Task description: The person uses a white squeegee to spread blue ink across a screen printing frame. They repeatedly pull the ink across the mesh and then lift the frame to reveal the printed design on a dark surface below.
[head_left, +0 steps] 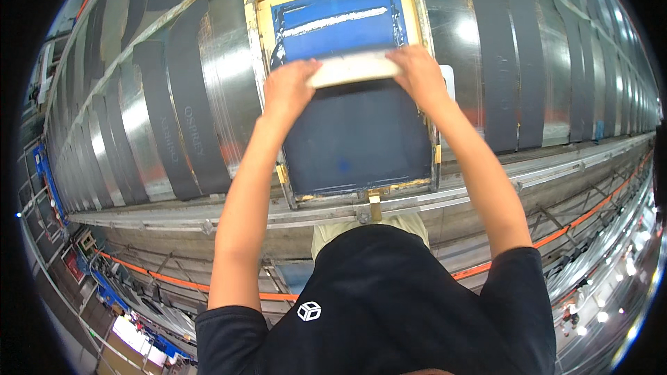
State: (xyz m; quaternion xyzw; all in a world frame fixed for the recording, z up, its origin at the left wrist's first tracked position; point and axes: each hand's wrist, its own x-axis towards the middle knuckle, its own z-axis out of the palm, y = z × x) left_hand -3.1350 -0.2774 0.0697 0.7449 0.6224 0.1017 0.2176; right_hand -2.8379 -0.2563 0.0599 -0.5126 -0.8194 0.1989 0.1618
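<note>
**Both hands on squeegee, mid-screen**

Fingers (309,69) of the left hand (288,90) are curled shut over the left end of the squeegee (354,68); the right hand (417,73) closes over its right end in the same way. Both grips look firm, thumbs underneath, though the undersides are hidden.

Squeegee: pale, flat bar, lying crosswise in the upper centre of the frame, its edge apparently touching the mesh of the printing screen (358,135). Above it the mesh is blue, with a white streak of ink (333,21) across it; below it the mesh is dark.

Screen frame (253,42): metal with yellow tape along the inner edge, resting on the long metal surface (229,62). Dark fabric strips (184,104) lie across that surface to left and right of the frame.

Risk, as judged: uneven pressure between the two hands could tilt the bar and leave a patchy stroke. The frame could also shift on the smooth metal if pushed sideways, smearing the print beneath.
</note>
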